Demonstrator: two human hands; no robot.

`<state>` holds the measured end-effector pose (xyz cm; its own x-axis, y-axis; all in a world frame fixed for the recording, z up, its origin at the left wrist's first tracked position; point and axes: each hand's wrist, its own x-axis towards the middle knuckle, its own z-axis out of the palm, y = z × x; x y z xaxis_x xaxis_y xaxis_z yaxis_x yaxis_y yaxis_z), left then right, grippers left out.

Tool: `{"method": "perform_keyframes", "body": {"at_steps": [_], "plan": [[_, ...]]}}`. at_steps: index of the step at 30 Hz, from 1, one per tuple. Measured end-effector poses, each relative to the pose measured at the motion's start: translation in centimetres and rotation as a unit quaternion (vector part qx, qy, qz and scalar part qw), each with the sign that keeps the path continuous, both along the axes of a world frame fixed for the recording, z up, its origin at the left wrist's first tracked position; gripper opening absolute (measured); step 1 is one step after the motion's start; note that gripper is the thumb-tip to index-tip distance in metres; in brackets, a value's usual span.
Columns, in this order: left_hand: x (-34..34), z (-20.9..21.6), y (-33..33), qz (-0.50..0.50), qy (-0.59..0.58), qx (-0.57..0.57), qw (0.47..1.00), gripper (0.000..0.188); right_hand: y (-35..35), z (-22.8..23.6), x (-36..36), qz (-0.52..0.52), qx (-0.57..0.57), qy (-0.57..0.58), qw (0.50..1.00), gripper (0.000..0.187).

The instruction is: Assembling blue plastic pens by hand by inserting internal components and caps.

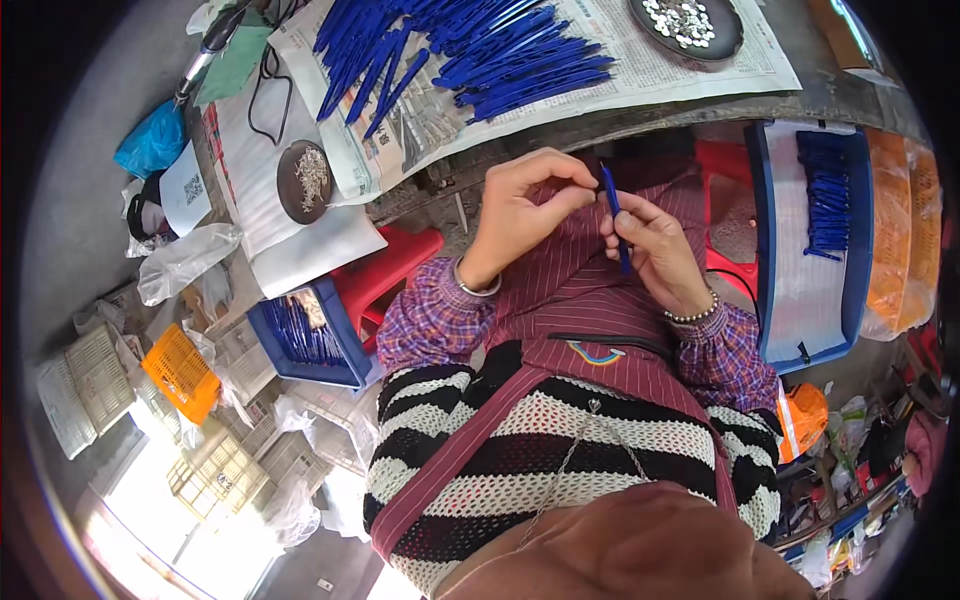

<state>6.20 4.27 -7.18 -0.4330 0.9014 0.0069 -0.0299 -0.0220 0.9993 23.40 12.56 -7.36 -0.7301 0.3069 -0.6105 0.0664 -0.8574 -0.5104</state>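
My right hand (655, 245) grips a slim, dark blue plastic piece (613, 205), held nearly upright over my lap between thumb and fingers. Close to its left side, my left hand (535, 205) is closed in a pinch. Whatever lies between those fingertips is too small to make out. On the newspaper ahead lies a large spread of similar blue pieces (520, 65). A dark round dish (290, 185) with small silvery bits sits at the table's left part. Another dark dish (722, 48) at the far right holds shiny silver discs.
To my right stands a blue tray (768, 250) with a row of blue pieces; orange crates (905, 220) are beyond it. A smaller blue bin (345, 365) of blue pieces is at my left, near a red stool (400, 255). A screwdriver-like tool (205, 60) lies far left.
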Motion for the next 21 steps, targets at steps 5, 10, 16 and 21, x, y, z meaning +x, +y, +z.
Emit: {"method": "perform_keyframes", "body": {"at_steps": [5,10,16,21], "plan": [[0.43,-0.59,0.70,-0.017,0.030,0.010,0.999,0.017,-0.01,-0.06,0.19,0.003,-0.022,0.014,1.000,0.027],[0.47,-0.79,0.74,-0.007,0.050,0.007,0.999,0.017,-0.04,0.02,0.17,0.007,-0.039,0.027,0.999,0.028],[0.42,-0.46,0.80,0.005,0.103,0.007,0.995,0.014,-0.07,0.06,0.10,0.011,-0.040,0.022,0.999,0.029],[0.52,-0.18,0.83,0.039,0.155,0.013,0.987,0.013,-0.01,0.30,0.06,0.014,-0.037,0.015,0.999,0.029]]}}
